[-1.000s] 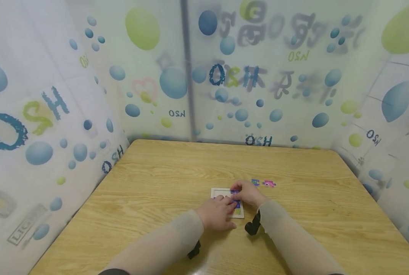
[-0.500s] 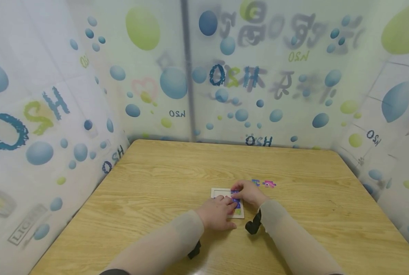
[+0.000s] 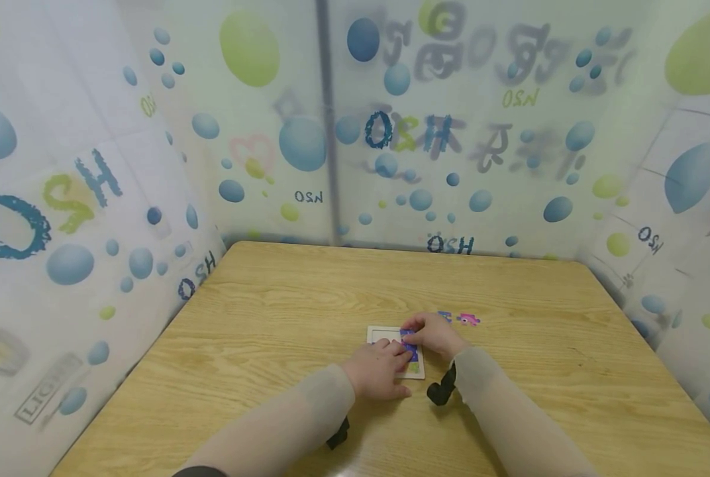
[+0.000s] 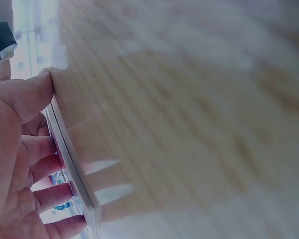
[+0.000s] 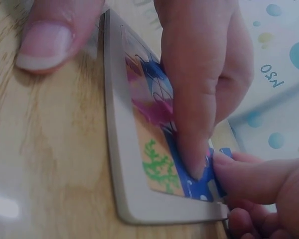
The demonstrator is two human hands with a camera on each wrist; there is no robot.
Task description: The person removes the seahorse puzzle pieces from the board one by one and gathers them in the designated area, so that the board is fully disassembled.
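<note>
A small jigsaw puzzle in a white frame (image 3: 385, 328) lies flat on the table, partly covered by both hands. My left hand (image 3: 376, 370) spreads over it. In the right wrist view, one left fingertip presses on the blue picture part beside a green plant print (image 5: 160, 167). In the left wrist view, the left fingertips (image 4: 57, 196) rest on the board and the thumb is at its near edge. My right hand (image 3: 435, 333) pinches a blue puzzle piece (image 5: 223, 153) between thumb and fingers at the frame's far right corner.
Two loose puzzle pieces lie just beyond the right hand: a blue one (image 3: 445, 317) and a pink one (image 3: 468, 319) with an eye print. The wooden table (image 3: 283, 291) is enclosed by printed curtains (image 3: 259, 218) at the back and sides.
Both hands stay almost in place. The right fingers shift very slightly with the blue piece at the frame's corner; the loose pieces have not moved.
</note>
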